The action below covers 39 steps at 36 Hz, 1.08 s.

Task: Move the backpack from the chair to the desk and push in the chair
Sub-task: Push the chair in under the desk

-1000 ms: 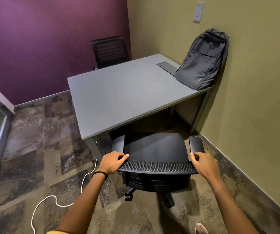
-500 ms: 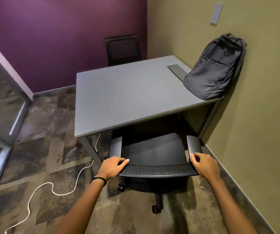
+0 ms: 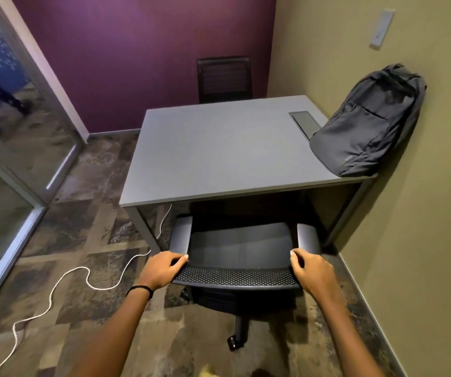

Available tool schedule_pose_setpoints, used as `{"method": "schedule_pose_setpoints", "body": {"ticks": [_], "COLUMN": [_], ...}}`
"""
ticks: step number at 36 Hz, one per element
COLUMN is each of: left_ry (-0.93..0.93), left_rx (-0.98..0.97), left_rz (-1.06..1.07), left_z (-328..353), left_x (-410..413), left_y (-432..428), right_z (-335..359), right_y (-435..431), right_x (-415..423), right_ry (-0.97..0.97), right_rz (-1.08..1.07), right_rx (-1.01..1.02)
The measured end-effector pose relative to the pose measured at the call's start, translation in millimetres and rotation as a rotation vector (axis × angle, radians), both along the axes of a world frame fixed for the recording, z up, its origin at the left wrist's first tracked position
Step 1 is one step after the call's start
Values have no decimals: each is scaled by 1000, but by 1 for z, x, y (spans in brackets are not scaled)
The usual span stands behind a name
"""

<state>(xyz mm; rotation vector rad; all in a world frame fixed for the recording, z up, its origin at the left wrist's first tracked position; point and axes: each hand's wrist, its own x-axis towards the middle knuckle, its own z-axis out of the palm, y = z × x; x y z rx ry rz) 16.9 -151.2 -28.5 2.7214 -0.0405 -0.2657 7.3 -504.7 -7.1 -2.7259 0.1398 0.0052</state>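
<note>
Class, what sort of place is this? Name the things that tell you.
Probably a small office meeting or study room: a desk with a chair on each side, and a glass wall.

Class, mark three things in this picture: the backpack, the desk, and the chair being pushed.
backpack (image 3: 365, 131), head view, on its front panel.
desk (image 3: 213, 156), head view, on the bare grey top.
chair (image 3: 235, 276), head view, on the mesh top edge of the backrest, between the two hands.
</note>
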Motion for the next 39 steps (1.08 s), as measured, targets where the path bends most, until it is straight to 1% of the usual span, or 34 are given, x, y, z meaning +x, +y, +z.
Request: {"method": "schedule_pose_setpoints", "body": {"ticks": [6,16,26,39], "left_ry": [-10,6,54,31], "left_rx": [-7,1,5,2], "left_rz": [23,78,83,88], "left_z": [-2,-1,-5,-5], "left_x": [10,35,82,154], "left_y": [-5,-14,-31,-46], "right_z": [1,-3,0,2], "right_y": [-9,-18,-31,-43], "right_x": [15,49,98,179], "right_ry": [-55,-70,-35,-19], "right_rz": [40,41,58,40], "right_rx": [60,41,29,29]}}
